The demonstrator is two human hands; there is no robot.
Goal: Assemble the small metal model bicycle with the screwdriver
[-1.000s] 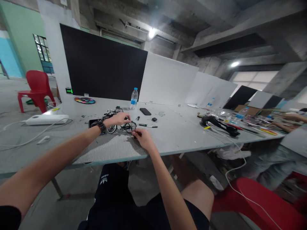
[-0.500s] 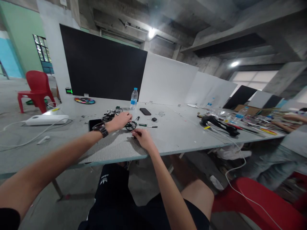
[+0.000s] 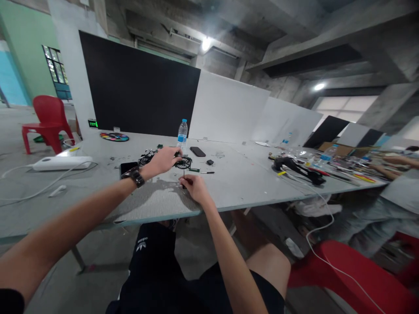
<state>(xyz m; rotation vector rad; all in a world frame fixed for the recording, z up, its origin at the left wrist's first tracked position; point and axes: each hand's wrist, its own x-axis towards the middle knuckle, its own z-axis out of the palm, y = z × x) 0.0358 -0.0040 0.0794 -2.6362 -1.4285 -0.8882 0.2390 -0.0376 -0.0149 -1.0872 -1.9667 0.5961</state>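
Observation:
My left hand (image 3: 163,159), with a black watch on its wrist, is closed over a small black model bicycle (image 3: 182,162) and holds it a little above the grey table (image 3: 229,183); one spoked wheel shows past my fingers. My right hand (image 3: 194,187) rests near the table's front edge, fingers pinched on a thin dark tool (image 3: 183,176) that points up toward the wheel. A second small model bicycle (image 3: 146,157) lies just behind my left wrist.
A water bottle (image 3: 182,133), a black phone (image 3: 197,151), a second phone (image 3: 127,167) and small tools lie beyond my hands. A white power strip (image 3: 59,162) is at left. Another person's arm (image 3: 393,168) works at a cluttered stretch at right. Red chairs (image 3: 46,120) stand nearby.
My left hand has lifted the model bicycle off the table and shifted it right and back. My right hand has raised the thin tool upright under the wheel.

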